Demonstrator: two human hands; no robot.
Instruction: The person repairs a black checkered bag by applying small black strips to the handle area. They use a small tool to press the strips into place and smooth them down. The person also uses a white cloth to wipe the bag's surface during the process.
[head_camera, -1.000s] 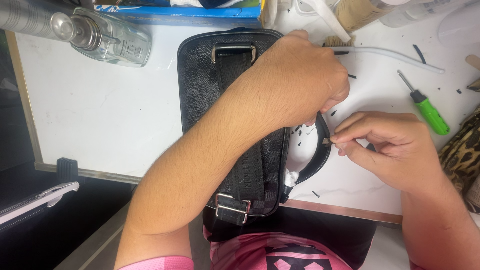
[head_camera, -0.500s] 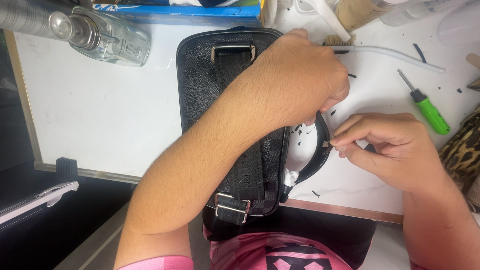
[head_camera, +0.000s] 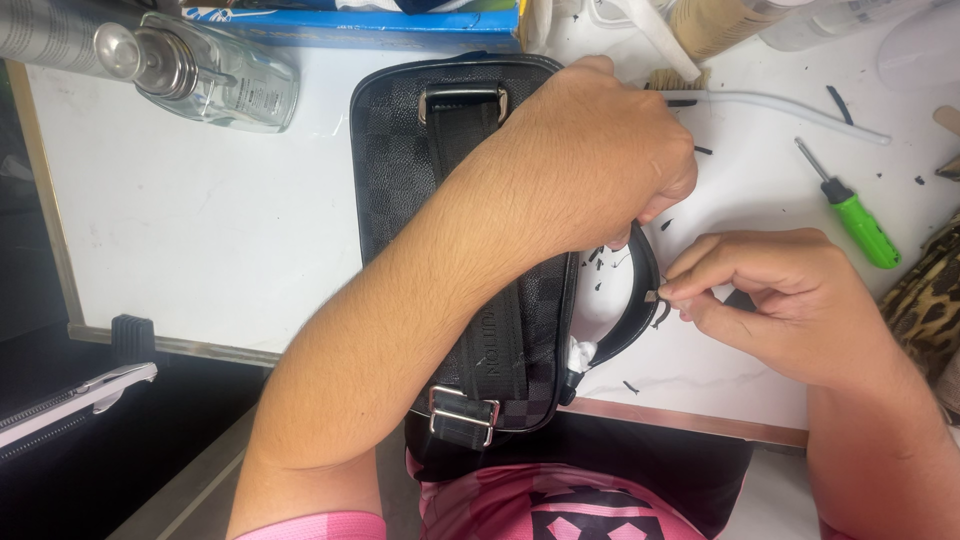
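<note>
A black checkered leather bag (head_camera: 400, 190) with a dark webbing strap lies lengthwise on the white counter (head_camera: 200, 230), its near end over the edge by the person's pink shirt. Its curved black leather handle (head_camera: 640, 300) arches off the right side. The left hand (head_camera: 590, 160) is clamped on the handle's top, while the right hand (head_camera: 780, 300) pinches its edge with thumb and fingertips together. A green-handled screwdriver (head_camera: 850, 215) lies nearby; a clear glass bottle (head_camera: 220, 75) sits far left.
</note>
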